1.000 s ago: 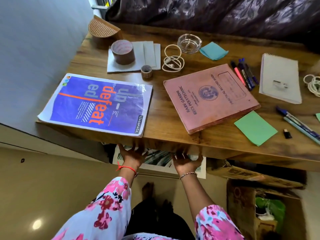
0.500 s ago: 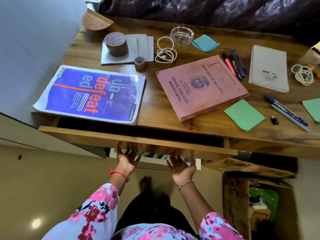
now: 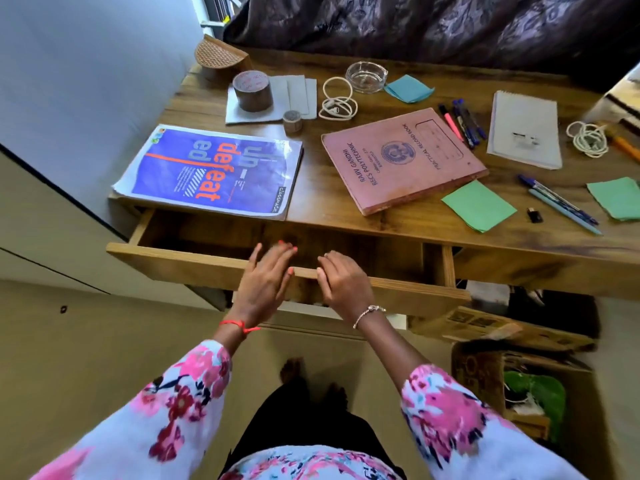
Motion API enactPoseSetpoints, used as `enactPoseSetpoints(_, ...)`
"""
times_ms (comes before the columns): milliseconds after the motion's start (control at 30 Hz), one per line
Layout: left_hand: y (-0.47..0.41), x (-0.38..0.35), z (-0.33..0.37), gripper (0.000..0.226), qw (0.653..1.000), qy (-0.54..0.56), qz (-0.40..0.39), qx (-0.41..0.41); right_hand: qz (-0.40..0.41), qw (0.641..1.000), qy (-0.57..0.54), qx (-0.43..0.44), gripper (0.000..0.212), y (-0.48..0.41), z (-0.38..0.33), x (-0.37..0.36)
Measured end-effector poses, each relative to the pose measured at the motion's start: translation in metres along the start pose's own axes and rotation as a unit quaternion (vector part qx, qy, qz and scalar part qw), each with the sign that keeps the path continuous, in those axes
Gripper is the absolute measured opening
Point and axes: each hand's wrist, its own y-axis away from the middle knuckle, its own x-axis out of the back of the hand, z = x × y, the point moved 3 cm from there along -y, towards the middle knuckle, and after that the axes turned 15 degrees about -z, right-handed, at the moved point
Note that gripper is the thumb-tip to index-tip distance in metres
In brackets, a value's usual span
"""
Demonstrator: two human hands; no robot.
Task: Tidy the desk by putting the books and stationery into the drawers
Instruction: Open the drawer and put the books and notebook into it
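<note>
The one camera sits on my head, facing forward and steeply down. Its wide lens bends the lines at the frame's sides. It looks across the brown wooden desk (image 3: 329, 202) from the near edge, which crosses mid-frame. The far edge lies high up under a dark patterned curtain (image 3: 415, 26), the left edge meets a pale wall (image 3: 86, 81), and the right end runs out of frame. My left hand (image 3: 265, 285) and right hand (image 3: 346, 285) are close below centre, with my floral sleeves (image 3: 166, 410) nearest, along the bottom.
</note>
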Motion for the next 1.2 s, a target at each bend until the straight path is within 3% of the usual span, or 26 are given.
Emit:
enactPoseSetpoints(133,0.008,0.003,-0.006,0.057,0.995,-0.067,-0.069,-0.038,-0.039,0.998,0.051,-0.011,0.035,0.002,-0.003,-0.001)
enactPoseSetpoints(400,0.029,-0.001,-0.004,0.042,0.991,-0.109,-0.033,-0.073,-0.015,0.998,0.047,0.024,0.036,0.023,-0.011,-0.002)
enactPoseSetpoints(700,0.087,-0.006,0.005,0.034,0.982,-0.123,-0.004,-0.146,-0.021,0.999,0.027,-0.016,0.034,0.077,-0.048,-0.006)
enactPoseSetpoints(867,0.125,-0.004,0.006,0.039,0.968,-0.104,-0.029,-0.226,0.009,1.000,0.016,-0.023,0.039,0.117,-0.074,-0.005)
enactPoseSetpoints(1033,0.159,0.001,-0.003,0.041,0.931,-0.123,-0.049,-0.339,0.021,0.999,0.027,-0.006,0.043,0.154,-0.095,-0.006)
enactPoseSetpoints(1200,0.197,0.012,0.007,0.044,0.918,-0.097,-0.043,-0.383,0.032,0.998,0.049,0.011,0.052,0.186,-0.111,-0.012)
